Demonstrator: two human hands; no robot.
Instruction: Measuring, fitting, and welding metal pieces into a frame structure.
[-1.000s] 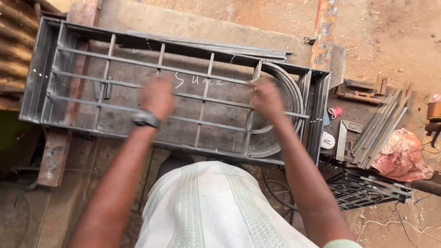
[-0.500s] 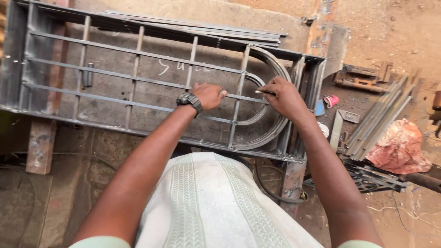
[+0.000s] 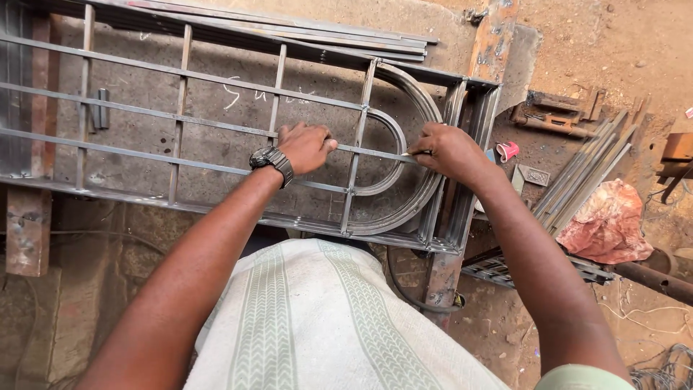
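Both hands have been drawn closer together along one flat bar since half a second ago, and the frame now fills more of the view. Left hand (image 3: 307, 146) is curled into a loose fist, knuckles up, fingers closed down on the horizontal flat bar (image 3: 216, 165) of the steel window frame (image 3: 462, 180); a dark wristwatch (image 3: 271, 160) is worn just behind it. Right hand (image 3: 447, 150) is pressed together, thumb and fingertips pinching a thin pale stick, possibly chalk (image 3: 413, 153), whose tip is laid against the same bar where it meets the inner arch (image 3: 397, 141). The outer arch (image 3: 432, 108) curves just beyond the right hand. Between the two hands an upright bar (image 3: 359, 144) crosses the flat bar. The frame is laid flat on a rough steel bench (image 3: 216, 115), directly ahead of both hands; white chalk scrawl (image 3: 249, 92) is seen beyond the left hand. To the right of the right hand, well apart, loose steel strips (image 3: 592, 170) and a pink crumpled bag (image 3: 606, 224) lie on the dirt floor (image 3: 613, 43). A small pink cup-like object (image 3: 507, 150) lies near the right hand.
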